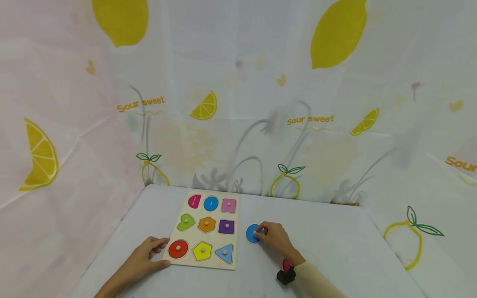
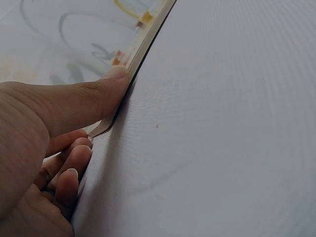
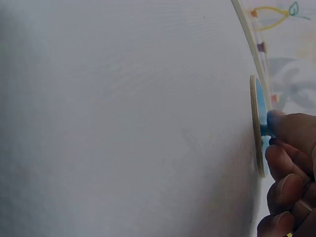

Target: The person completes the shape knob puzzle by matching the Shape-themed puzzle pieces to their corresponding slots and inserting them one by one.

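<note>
At nine o'clock on the white table [image 1: 328, 236], taking the wooden puzzle board [image 1: 191, 236] as the dial's centre and twelve as farthest from the person, the table's edge meets a cloth backdrop [image 1: 238, 95] printed with lemons and the words "Sour sweet", which also rises behind everything at twelve. The left hand [image 1: 143, 254] grips the board's near corner at eight, its thumb along the near edge and its other fingers bent at the left edge. Toward three, just beside the board, a blue disc [image 1: 251, 233] is held by the right hand [image 1: 276, 241], whose thumb and fingertips pinch the knob; the disc's face is about parallel to the tabletop, but whether it touches the table I cannot tell. Round the board's own dial sit a pink square [image 1: 229, 209] between one and two, a purple square [image 1: 222, 230] at three, a pale blue triangle [image 1: 227, 256] at four, a yellow pentagon [image 1: 198, 251] at six, a red circle [image 1: 176, 254] at eight and a green heart [image 1: 183, 226] at ten, with an orange hexagon [image 1: 203, 227] in the middle, all knobbed. At eleven and twelve, a rounded magenta slot [image 1: 194, 201] and a blue round slot [image 1: 210, 203] show small print on flat bottoms. Near four o'clock, well apart from the board, a magenta piece [image 1: 285, 265] shows partly behind a dark object [image 1: 286, 276] by the right wrist and its pale sleeve [image 1: 316, 281].
</note>
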The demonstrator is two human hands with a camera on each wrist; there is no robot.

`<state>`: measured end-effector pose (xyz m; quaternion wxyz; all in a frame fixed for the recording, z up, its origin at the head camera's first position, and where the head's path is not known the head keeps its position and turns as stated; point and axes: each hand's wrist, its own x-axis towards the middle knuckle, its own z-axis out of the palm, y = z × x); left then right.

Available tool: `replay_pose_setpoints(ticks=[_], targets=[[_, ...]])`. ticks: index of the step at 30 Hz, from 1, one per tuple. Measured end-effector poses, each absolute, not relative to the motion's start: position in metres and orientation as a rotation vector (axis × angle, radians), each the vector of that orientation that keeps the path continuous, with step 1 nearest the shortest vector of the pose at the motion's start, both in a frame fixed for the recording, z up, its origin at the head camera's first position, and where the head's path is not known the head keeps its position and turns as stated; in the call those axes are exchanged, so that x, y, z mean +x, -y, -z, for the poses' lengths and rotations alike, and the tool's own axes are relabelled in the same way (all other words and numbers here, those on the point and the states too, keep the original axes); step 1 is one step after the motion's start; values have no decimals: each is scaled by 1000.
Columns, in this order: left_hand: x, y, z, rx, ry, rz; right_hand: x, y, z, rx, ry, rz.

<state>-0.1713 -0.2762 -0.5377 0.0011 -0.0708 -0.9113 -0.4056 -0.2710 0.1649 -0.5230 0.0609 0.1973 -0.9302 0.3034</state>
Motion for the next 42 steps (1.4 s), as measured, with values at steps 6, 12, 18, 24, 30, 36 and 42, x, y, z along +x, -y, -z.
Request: replay_pose_setpoints(ticks=[6, 12, 18, 24, 30, 36, 42], targets=[[-170, 276, 537, -232, 2865, 1272, -269, -165, 528, 570, 2818, -943], [-170, 276, 536, -242, 2854, 1266, -269, -162, 528, 572, 2780, -985], [-171, 276, 536, -232, 2851, 1264, -270, -159, 529, 546, 2780, -974], [-172, 276, 536, -227, 2854, 1264, -268, -158, 529, 555, 2758, -976], [-173, 275, 539, -212, 2866, 1264, -269, -158, 529, 521, 2761, -971], [-173, 275, 540, -216, 2866, 1271, -269, -158, 528, 523, 2748, -978], [-173, 276, 536, -219, 2875, 1267, -270, -156, 529, 516, 2760, -963]])
